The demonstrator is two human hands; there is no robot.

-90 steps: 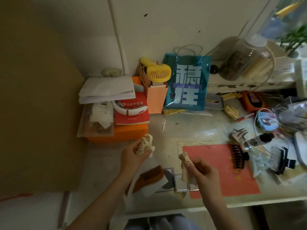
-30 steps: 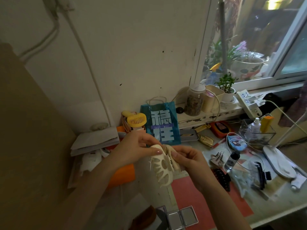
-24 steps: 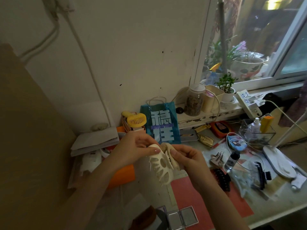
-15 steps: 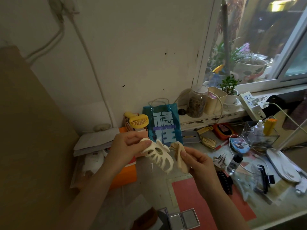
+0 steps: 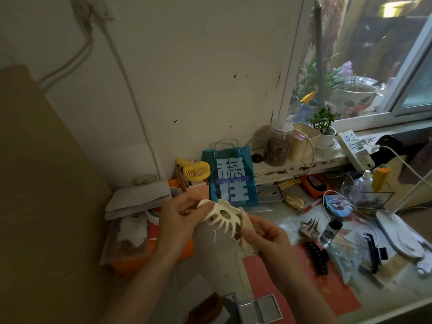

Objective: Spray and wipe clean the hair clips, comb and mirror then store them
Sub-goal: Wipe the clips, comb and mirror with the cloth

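Cream hair clip (image 5: 223, 219) held up between both hands, cloth (image 5: 247, 232) against it.

A smooth, matt cream plastic claw clip (image 5: 224, 220); beside it, a soft beige cloth (image 5: 246, 226). Behind the clip, a glossy teal plastic bag (image 5: 230, 176).

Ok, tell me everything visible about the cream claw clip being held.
The cream claw clip is a large, glossy, plastic-looking clip with curved teeth and oval cut-outs. It is held tilted above the desk; the left hand grips its upper end, and the right hand presses a beige cloth against its lower side.
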